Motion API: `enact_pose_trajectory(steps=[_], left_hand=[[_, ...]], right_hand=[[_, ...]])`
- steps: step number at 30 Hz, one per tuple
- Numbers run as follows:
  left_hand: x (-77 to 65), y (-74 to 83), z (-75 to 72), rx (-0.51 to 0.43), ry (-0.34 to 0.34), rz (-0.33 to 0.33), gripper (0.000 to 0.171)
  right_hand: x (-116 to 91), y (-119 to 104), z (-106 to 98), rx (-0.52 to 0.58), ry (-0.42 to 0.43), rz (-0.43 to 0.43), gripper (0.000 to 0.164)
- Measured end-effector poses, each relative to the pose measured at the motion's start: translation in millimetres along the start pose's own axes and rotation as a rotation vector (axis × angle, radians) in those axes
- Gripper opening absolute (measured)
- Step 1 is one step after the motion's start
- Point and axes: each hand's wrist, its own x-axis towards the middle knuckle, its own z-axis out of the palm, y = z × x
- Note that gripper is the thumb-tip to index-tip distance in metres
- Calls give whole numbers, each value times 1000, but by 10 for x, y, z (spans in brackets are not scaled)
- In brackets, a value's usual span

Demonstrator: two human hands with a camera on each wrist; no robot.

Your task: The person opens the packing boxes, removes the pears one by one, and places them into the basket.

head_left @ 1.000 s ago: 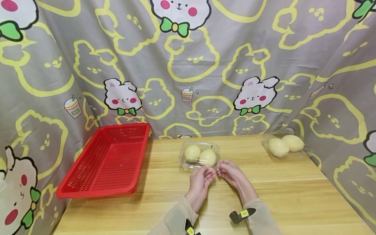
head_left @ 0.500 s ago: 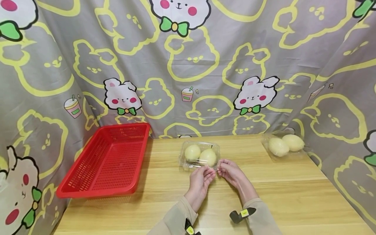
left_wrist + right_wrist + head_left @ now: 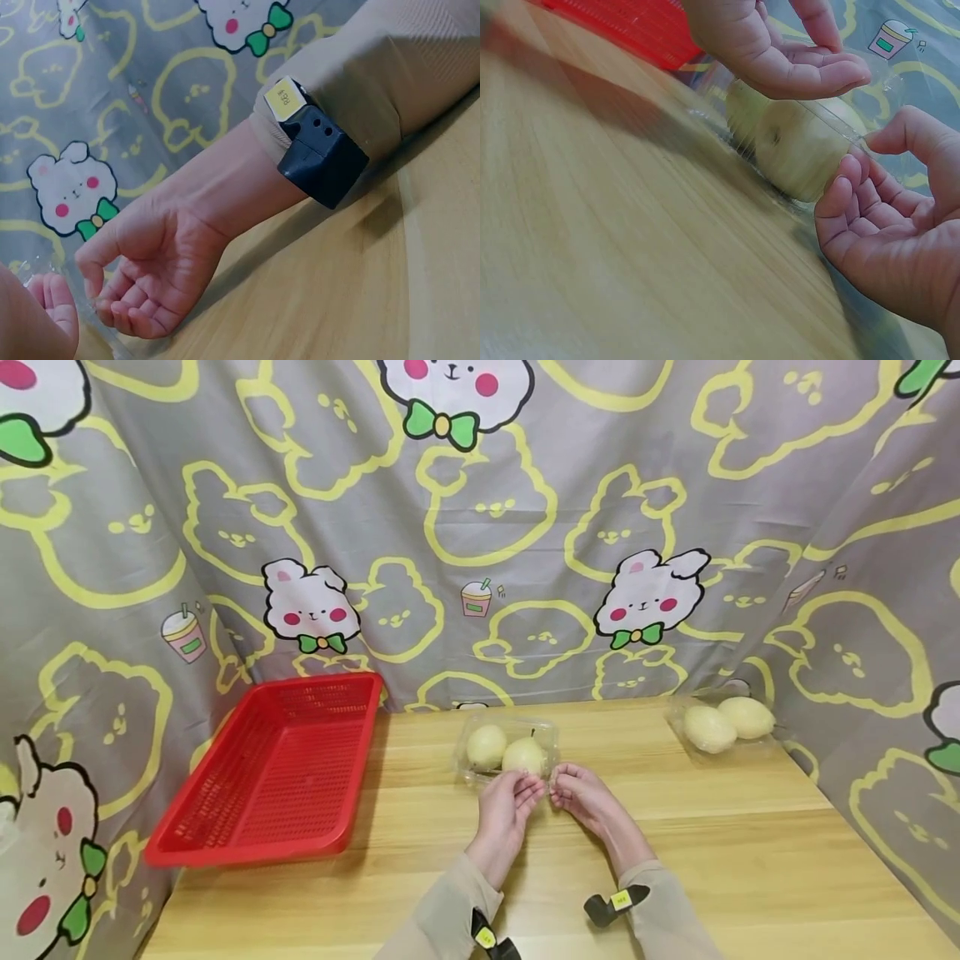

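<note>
A clear plastic fruit box point(image 3: 463, 768) with two pale yellow pears point(image 3: 487, 748) in it stands mid-table, in front of me. My left hand point(image 3: 501, 818) is at its near edge and seems to pinch the lid, its fingers covering part of the right pear. Close beside it, my right hand point(image 3: 594, 800) pinches the box's near right corner. From the right wrist view, the right thumb and fingers point(image 3: 855, 169) hold the clear rim, while the left hand point(image 3: 780, 52) is above the pears. What lies between the left fingertips is hard to see.
To the left stands a red perforated plastic basket point(image 3: 281, 793). A second clear box with two yellow fruits point(image 3: 709, 729) sits at the table's back right. A patterned grey curtain point(image 3: 525, 527) hangs behind the wooden table point(image 3: 765, 860).
My left hand has moved slightly up and away from me, now covering part of the right pear. The right hand stays at the box corner. The head view has shifted a little.
</note>
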Motion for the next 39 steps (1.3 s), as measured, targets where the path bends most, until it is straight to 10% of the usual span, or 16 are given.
enact_pose_trajectory(steps=[39], left_hand=[[84,33,-82,78,-65,48,17]], right_hand=[[-26,-48,-123,33,-38,38,15]])
